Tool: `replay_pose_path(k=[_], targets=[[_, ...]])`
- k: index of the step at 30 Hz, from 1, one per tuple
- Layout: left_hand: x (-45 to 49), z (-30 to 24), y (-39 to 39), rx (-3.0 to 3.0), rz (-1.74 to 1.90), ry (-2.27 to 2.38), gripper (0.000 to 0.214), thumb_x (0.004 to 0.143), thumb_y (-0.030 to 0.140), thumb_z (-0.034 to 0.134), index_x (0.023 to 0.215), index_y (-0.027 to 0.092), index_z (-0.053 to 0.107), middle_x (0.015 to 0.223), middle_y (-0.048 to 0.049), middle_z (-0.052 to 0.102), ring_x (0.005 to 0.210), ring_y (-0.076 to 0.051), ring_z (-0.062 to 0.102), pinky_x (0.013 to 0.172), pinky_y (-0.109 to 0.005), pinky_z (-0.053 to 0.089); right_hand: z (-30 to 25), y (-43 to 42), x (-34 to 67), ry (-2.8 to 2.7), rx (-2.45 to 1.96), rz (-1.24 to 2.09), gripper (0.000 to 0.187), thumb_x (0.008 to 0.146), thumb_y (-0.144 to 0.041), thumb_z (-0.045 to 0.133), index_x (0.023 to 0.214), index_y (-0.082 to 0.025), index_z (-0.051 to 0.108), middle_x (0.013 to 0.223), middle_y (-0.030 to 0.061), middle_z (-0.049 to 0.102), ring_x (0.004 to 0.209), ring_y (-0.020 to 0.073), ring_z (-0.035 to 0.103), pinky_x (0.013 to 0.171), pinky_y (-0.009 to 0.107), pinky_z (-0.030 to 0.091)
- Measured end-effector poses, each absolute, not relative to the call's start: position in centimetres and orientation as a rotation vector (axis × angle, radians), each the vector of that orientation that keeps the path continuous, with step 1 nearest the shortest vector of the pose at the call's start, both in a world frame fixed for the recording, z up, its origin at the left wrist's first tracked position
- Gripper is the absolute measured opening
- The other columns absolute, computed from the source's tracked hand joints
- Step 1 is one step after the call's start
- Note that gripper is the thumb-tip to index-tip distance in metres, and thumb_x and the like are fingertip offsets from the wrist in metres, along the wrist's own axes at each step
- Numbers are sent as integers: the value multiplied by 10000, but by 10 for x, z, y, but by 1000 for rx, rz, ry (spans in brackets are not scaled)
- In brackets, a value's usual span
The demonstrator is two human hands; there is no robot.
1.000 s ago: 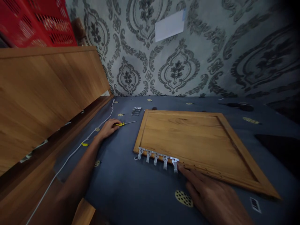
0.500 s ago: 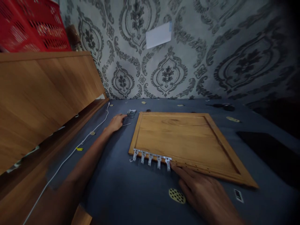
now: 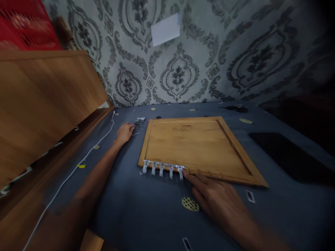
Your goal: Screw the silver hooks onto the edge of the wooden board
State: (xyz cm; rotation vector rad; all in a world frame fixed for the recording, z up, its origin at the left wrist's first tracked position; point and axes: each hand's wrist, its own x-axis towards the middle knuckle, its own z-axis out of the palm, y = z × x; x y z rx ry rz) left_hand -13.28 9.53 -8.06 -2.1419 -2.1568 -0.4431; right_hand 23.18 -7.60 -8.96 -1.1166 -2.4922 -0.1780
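Wood panel (image 3: 191, 146) lies flat on the blue cloth (image 3: 146, 216), mid-scene, recessed face up. A row of metal tabs (image 3: 162, 169) sits on its near edge at the left end, legs hanging off onto the cloth. Count: five tabs, evenly lined.

My right hand (image 3: 220, 204): near right, flat on the cloth, fingers stretched and slightly apart, gripping nothing. The index tip touches the panel edge just beside the rightmost tab.

My left hand (image 3: 125, 132): just left of the panel's far left corner, resting on the cloth, fingers curled together around a metal shaft (image 3: 136, 134). Only the thin bare end shows, pointing right toward the panel. The rest of the tool is hidden in the fist.

Progress, my read: the tabs cover only the left stretch of the near edge. The stretch right of my finger is bare, and so are the other three edges. Can't tell whether the five are fastened or just laid on; it's too blurred and no fixings are visible.

Other counts: one panel, one shaft, one small heap of metal hardware (image 3: 140, 121) just beyond the left hand, and one white cable (image 3: 86, 155) running near to far along the left, with one yellow tag (image 3: 81, 166) on it. Nobody else's hands in view.
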Motion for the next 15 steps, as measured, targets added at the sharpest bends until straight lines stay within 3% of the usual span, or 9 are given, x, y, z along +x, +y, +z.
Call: replay_pose_path(k=[5,15], targets=[[-129,-77,93,-2083,-390,-2219,338,973,367,608,1242,163,600,1263,-106,609,1113,-232,624,950,-446,556,-79,-80,227,-2531,-1252,-18,461,836,-30,499,1231,-178,684,985,64,792,784,199,739,652,308,543],[-139,-61,91,-2114,-237,-2341,282,970,352,617,1153,138,637,1162,-86,654,1065,-219,648,930,-429,562,-79,-82,227,-2580,-1381,138,466,859,-101,516,1283,-234,654,1046,50,778,820,209,715,647,306,472]])
